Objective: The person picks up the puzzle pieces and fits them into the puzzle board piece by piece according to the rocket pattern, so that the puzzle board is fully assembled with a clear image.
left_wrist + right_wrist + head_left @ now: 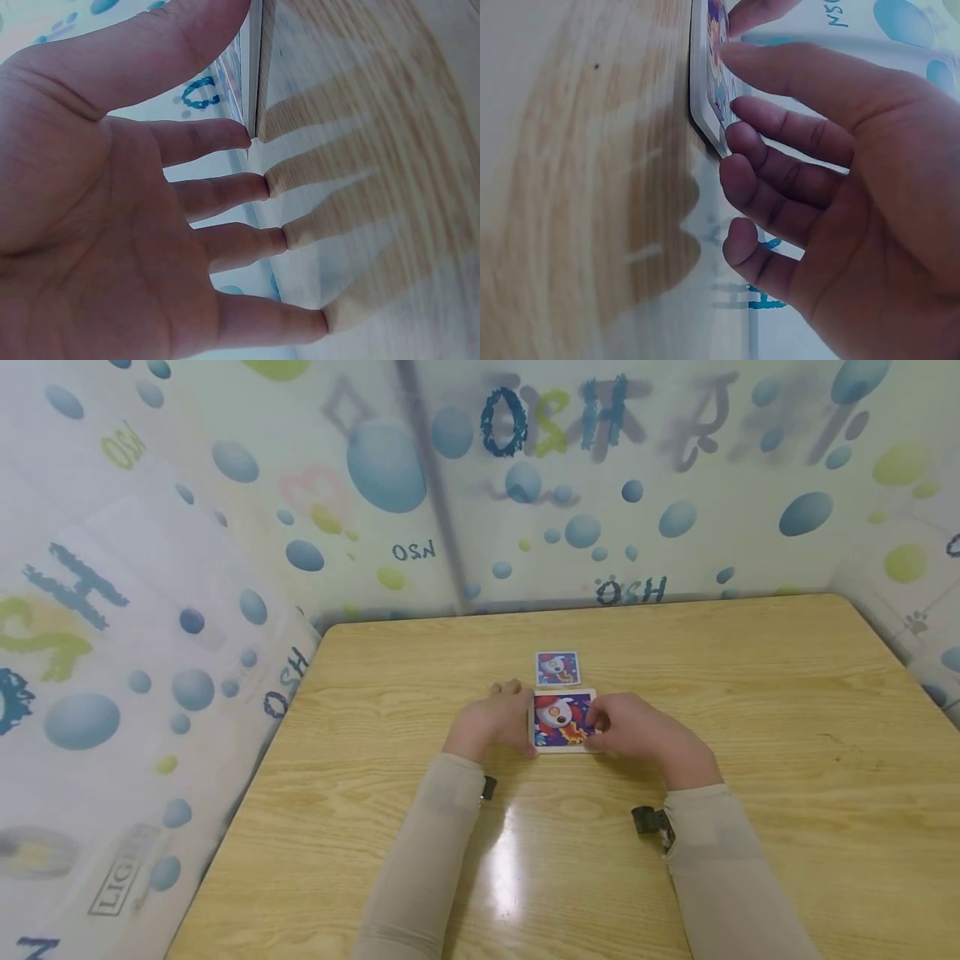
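A square picture board [558, 720] with a pale rim lies flat on the wooden table; it shows a red and white cartoon figure with an orange flame on purple. My left hand [495, 720] touches its left edge with thumb and forefinger. In the left wrist view, that hand's other fingers [232, 187] reach nearly straight down to the tabletop. My right hand [637, 731] grips the board's right side with bent fingers. In the right wrist view, its thumb [795, 71] meets the picture face, and the remaining fingers curl beside the near corner.
Just beyond the board lies a smaller card [558, 668] with a matching picture. The wooden table [360, 710] has rounded far corners and meets a patterned wall [570, 527] at the back. Another patterned wall [150, 635] runs along the left side.
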The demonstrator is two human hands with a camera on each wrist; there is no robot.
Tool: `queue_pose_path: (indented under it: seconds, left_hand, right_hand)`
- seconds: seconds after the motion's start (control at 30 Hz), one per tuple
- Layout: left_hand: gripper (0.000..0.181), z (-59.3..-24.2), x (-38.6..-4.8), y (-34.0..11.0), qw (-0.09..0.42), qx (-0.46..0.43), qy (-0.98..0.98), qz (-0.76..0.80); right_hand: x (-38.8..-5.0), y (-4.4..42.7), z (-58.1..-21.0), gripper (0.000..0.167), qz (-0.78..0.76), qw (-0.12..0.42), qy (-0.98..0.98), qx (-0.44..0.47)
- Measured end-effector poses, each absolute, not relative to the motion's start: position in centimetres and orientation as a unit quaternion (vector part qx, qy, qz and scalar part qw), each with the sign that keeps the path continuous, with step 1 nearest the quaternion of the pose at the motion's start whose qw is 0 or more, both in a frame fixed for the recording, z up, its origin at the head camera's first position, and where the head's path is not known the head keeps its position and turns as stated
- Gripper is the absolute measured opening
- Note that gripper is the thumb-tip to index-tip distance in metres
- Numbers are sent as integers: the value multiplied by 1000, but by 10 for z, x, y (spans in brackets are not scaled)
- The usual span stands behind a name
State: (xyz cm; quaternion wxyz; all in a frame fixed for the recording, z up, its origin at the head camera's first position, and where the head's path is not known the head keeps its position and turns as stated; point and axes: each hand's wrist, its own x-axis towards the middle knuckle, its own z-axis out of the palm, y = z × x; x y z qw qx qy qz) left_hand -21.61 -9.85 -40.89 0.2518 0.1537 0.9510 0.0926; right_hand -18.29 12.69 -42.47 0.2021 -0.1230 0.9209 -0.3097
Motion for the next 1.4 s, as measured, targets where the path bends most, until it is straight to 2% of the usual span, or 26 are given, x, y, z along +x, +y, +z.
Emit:
queue_pose_path:
  seconds: [0.37,0.9,1.07,1.17,1.27,1.4]
  left_hand:
    - [112,-411,-218,-97,251,154,951,95]
    - [111,-411,-218,-100,255,151,950,100]
    - [110,-412,-219,-102,255,145,951,98]
    - [109,-414,-219,-102,255,149,950,99]
    - [108,-415,-219,-101,255,150,950,103]
    - [109,-416,-219,-101,262,149,947,113]
  right_hand:
    - [-186,128,-432,11,-317,201,915,-146]
    - [-187,125,-433,14,-364,228,899,-85]
    - [-187,125,-434,14,-373,229,894,-91]
    - [-187,131,-432,18,-354,234,898,-114]
    - [-189,145,-420,28,-319,235,908,-137]
    - [-191,171,-392,41,-278,207,925,-154]
